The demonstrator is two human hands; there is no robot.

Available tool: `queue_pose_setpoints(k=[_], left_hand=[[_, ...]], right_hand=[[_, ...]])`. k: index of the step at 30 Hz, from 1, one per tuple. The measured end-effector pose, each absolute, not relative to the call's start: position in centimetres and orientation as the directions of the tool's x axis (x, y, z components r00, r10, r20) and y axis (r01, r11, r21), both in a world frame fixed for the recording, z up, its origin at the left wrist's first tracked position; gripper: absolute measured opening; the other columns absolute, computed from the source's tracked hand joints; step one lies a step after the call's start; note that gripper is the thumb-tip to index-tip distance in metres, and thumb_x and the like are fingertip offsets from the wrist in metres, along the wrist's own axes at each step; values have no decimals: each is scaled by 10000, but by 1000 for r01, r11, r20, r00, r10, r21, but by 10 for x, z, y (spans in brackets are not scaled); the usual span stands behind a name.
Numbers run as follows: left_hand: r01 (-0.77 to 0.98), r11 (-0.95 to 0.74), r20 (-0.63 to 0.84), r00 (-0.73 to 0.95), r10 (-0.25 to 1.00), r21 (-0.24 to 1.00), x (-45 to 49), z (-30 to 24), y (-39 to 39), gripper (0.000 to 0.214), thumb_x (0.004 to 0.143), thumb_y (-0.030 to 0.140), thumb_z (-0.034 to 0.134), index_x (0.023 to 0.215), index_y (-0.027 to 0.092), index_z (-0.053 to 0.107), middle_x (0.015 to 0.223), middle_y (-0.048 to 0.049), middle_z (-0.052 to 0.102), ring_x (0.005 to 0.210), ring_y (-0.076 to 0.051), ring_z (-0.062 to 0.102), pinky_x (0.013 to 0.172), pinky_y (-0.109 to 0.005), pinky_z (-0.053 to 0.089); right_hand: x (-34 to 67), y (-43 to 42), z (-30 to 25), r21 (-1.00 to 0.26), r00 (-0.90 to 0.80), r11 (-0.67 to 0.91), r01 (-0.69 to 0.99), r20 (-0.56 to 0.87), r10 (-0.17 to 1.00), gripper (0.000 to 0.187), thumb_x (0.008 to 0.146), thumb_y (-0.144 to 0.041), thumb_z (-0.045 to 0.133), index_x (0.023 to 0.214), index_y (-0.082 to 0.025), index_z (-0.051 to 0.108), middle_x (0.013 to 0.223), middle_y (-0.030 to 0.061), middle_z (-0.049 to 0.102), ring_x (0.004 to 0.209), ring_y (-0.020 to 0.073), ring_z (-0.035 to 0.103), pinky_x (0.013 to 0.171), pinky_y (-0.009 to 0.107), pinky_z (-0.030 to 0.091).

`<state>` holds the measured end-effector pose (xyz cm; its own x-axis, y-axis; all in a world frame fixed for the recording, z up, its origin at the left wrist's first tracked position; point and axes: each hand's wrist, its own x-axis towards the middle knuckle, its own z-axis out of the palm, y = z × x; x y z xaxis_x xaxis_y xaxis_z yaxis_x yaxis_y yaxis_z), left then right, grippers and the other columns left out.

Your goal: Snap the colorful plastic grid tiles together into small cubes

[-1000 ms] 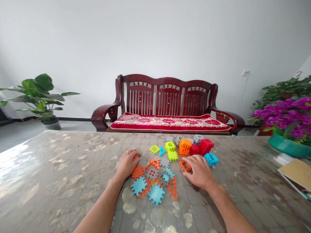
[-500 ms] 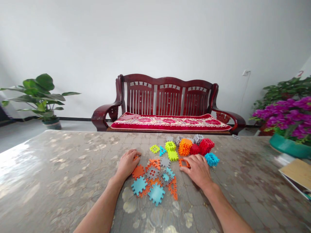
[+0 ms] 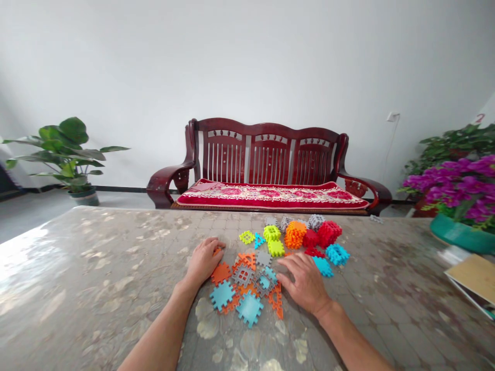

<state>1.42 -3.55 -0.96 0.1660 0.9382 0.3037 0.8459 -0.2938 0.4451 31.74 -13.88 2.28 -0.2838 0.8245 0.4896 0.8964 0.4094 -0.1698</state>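
Note:
My left hand rests on the table at the left of a loose pile of interlocking plastic tiles. Its thumb and fingers close around an orange tile, mostly hidden by them. My right hand is at the pile's right side, fingers and thumb apart, with nothing seen between them. Its thumb tip is by a grey frame tile with a blue one. In the pile lie a grey window tile, blue square tiles, an orange square tile and an orange triangle.
Behind the hands stand sorted stacks: yellow-green, orange, red, blue and grey. A blue tile lies beyond my right hand. A flower pot and a brown-covered book are at the right.
My right hand has moved left, from an orange frame tile towards the pile. A blue tile and red pieces beyond it now show. My left hand stays in place.

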Motion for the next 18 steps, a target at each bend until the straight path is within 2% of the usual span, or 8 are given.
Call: queue_pose_setpoints(k=[6,12,16,18], left_hand=[[844,-299,309,169,936,444,14,-9,-36,264,791,235,512,981,229,695,1199,-70,638,1120,-219,582,1006,-347,414],[840,-302,308,171,936,451,14,-10,-36,266,795,237,508,982,225,697,1195,-74,639,1124,-219,580,1010,-348,411],[836,-290,293,163,942,467,14,-10,-35,262,792,232,515,983,235,694,1190,-63,643,1124,-208,579,1018,-344,404],[833,-290,292,163,942,471,14,-11,-35,262,793,230,512,984,236,692,1192,-61,641,1133,-205,575,1023,-344,398]], right_hand=[[293,-143,25,-228,-396,517,825,419,817,382,837,-367,615,1203,-261,604,1146,52,662,1063,228,544,946,394,403],[284,-137,13,-305,-349,477,824,391,852,253,898,-283,559,1140,-248,626,1114,53,665,1033,222,583,912,369,456],[286,-138,13,-296,-354,498,815,427,832,280,921,-335,530,1175,-249,611,1139,72,651,1043,233,579,911,393,465],[285,-142,16,-268,-407,550,791,440,801,372,903,-425,549,1233,-257,583,1212,81,624,1105,244,548,953,419,446]])
